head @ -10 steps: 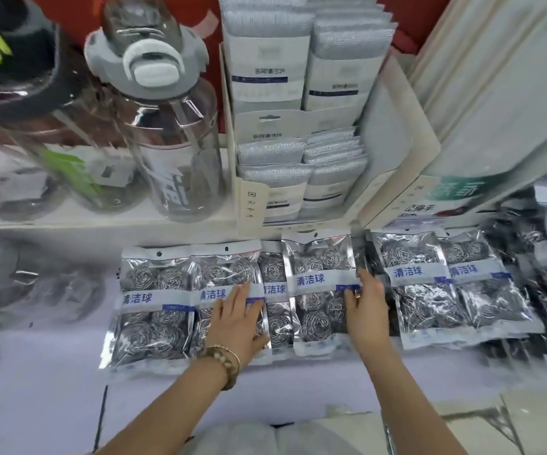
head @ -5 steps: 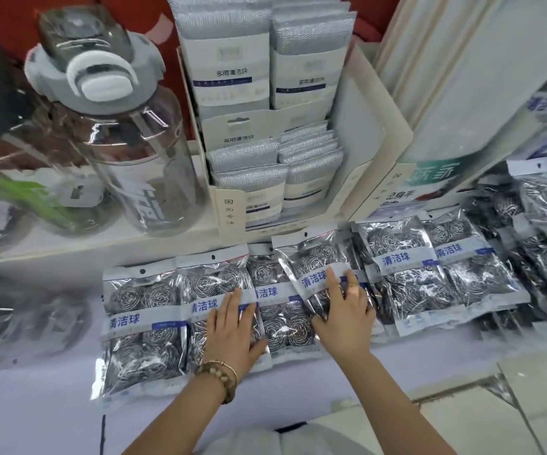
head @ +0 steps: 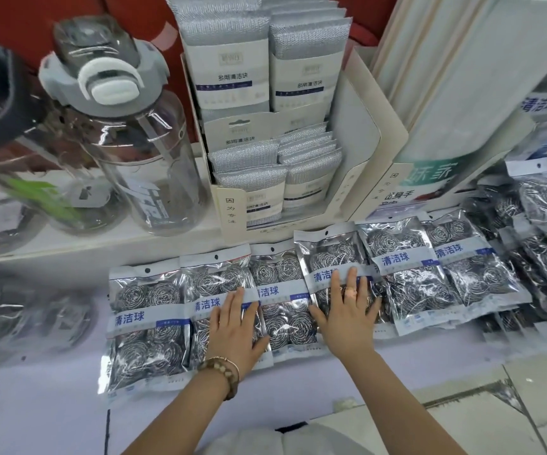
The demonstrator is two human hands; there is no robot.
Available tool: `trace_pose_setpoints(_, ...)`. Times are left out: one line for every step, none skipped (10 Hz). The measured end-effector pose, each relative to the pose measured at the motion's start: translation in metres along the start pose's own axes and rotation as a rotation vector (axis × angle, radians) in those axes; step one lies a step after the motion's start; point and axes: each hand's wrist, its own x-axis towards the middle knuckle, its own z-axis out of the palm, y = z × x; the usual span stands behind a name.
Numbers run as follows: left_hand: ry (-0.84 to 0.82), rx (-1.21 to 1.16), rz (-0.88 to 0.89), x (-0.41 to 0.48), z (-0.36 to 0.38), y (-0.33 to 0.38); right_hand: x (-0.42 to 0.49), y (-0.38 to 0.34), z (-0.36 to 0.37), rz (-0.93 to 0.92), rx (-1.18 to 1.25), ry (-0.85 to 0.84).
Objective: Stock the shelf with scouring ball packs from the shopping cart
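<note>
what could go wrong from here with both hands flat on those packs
1. The left hand and right hand lie flat with no grip. The glossy scouring ball packs overlap, so a push may slide one and drag its neighbours askew.
2. The pack under the right hand has its top edge at the foot of the display box; pushing it further back may buckle its header.
</note>
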Motion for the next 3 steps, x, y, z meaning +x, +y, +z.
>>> trace_pose_setpoints(0.044,0.006,-0.004,-0.003,0.001,0.002,-0.001,0.0,-0.004,-0.006,-0.036,-0.069)
trace_pose_setpoints(-0.013,-0.039,0.006,0.002,-0.003,0.0,-0.001,-0.002,-0.013,-0.014,-0.05,-0.089)
trace_pose_setpoints(0.188,-0.103,0.085,-0.017,0.003,-0.008,-0.01,-0.003,-0.028,-0.007,0.062,-0.041)
